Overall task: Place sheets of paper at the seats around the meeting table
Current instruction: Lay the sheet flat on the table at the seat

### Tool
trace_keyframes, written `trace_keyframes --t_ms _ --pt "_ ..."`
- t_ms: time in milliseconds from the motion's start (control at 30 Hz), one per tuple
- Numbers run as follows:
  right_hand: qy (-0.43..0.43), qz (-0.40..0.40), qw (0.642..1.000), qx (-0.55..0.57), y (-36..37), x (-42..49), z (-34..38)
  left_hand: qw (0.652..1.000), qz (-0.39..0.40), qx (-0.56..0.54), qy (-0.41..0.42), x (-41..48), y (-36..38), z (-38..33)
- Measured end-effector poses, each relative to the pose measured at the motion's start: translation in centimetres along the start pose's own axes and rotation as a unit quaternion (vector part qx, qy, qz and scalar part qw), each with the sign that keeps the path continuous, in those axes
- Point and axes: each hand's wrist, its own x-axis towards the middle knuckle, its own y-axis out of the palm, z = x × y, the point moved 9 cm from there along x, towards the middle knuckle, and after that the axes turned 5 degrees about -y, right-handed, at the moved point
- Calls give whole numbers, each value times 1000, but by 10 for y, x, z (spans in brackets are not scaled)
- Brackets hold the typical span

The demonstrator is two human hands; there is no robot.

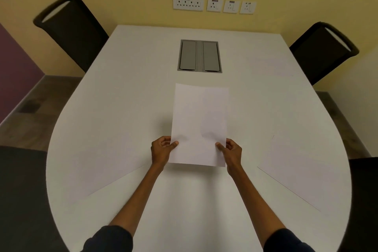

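A white sheet of paper (200, 122) hangs just above the middle of the white meeting table (143, 71). My left hand (162, 150) pinches its lower left edge and my right hand (231, 152) pinches its lower right edge. Three more sheets lie flat on the table: one at the near left seat (106, 161), one at the near right seat (302, 170), and a faint one at the far right seat (274, 65). All sheets look blank.
A grey cable box with two lids (199, 55) is set into the table beyond the held sheet. Dark chairs stand at the far left (71, 30), far right (321, 51), near left (20, 190) and near right (366, 190). Wall sockets (213, 5) sit behind the table.
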Motion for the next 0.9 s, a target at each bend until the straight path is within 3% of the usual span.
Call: trace_keyframes --t_ms 267,633,900 --pt "-59 23 998 6 15 -65 32 998 -39 -29 37 -81 -52 -17" --pt "-98 157 983 4 60 -168 43 986 -150 -46 62 -220 -154 2" --pt "-108 258 960 -7 142 -252 42 960 -266 -67 63 -300 -257 10"
